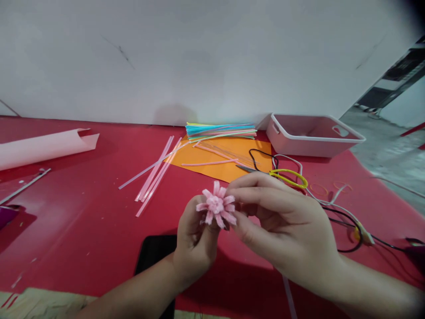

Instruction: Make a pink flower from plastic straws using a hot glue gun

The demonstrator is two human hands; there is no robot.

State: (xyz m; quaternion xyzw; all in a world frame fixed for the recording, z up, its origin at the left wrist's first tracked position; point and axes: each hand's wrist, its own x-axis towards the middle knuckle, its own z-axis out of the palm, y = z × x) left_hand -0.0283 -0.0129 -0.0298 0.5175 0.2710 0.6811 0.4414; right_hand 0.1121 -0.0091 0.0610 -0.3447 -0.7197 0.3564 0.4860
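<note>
A fuzzy pink pipe-cleaner flower (215,204) faces up toward me, its short petals spread around a coiled centre. My left hand (198,241) is closed around its underside, with thumb and fingers beneath the petals. On the right side, my right hand (282,221) pinches the petals' edge between thumb and fingertips. What lies under the flower is hidden by the fingers. Beyond the hands, scissors with yellow handles (288,177) rest partly on an orange sheet (212,170).
A bundle of coloured pipe cleaners (221,131) lies by the wall. Pink strips (159,170) are fanned out at left of centre. A pink bin (302,139) stands back right, near tangled cables (348,221). A black phone-like object (154,252) sits under my left arm; rolled pink paper (46,146) lies far left.
</note>
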